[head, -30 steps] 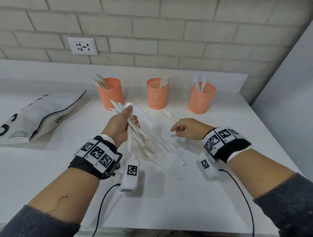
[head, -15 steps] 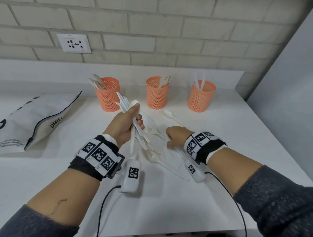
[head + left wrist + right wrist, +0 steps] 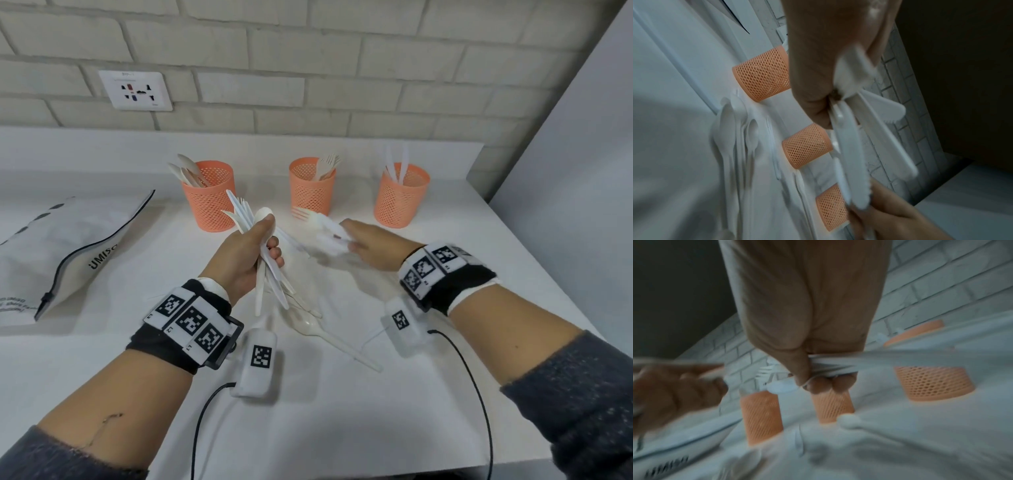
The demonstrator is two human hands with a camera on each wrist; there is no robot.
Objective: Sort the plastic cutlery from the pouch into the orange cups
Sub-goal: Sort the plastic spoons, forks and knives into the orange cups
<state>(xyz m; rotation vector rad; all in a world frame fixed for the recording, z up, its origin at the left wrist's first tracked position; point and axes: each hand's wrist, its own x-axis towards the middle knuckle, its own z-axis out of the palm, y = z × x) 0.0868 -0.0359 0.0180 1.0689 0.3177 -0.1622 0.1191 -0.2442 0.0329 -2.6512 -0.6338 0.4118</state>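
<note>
My left hand (image 3: 251, 250) grips a bundle of white plastic cutlery (image 3: 267, 274) upright above the counter, knives (image 3: 851, 155) fanning out of the fist. My right hand (image 3: 363, 245) holds white forks (image 3: 315, 219) lifted off the counter, tines pointing left toward the bundle; the right wrist view shows fingers and thumb curled round the handles (image 3: 830, 368). Three orange mesh cups stand at the back: the left cup (image 3: 209, 197) with spoons, the middle cup (image 3: 311, 186) with forks, the right cup (image 3: 400, 195) with knives. Loose spoons (image 3: 322, 330) lie on the counter below my hands.
The white zip pouch (image 3: 65, 253) lies at the left on the white counter (image 3: 342, 411). A brick wall with a socket (image 3: 135, 89) runs behind the cups. A grey wall panel closes the right side. Wrist camera cables trail toward the front edge.
My right hand has picked forks up off the counter and risen to the right of the bundle. My left hand stays raised with its bundle.
</note>
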